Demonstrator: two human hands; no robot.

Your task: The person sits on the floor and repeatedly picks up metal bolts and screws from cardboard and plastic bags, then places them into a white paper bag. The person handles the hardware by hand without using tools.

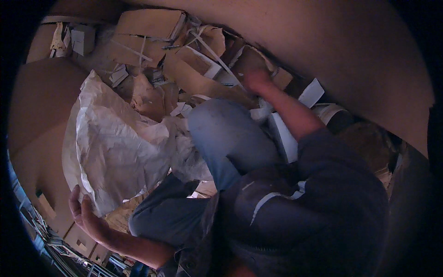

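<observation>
A large crumpled whitish sack [110, 149], paper or woven plastic, lies at the left beside my bent knees. My left hand [83, 211] is at its lower left edge, fingers slightly apart; whether it grips the edge is unclear. My right arm reaches up among scrap cardboard, and my right hand [256, 79] is at a torn brown cardboard piece [251, 59] by the far wall. Its fingers are dim and partly hidden. A pale strap [218, 57] runs down close to that hand.
High brown cardboard-like walls [328, 45] surround me. Before me lie a flattened brown box [148, 24], a curved cardboard strip [197, 76] and a small white box [83, 39]. White pieces [311, 92] stand at the right. Metal racks or stacked bars [59, 242] show beyond the wall at lower left.
</observation>
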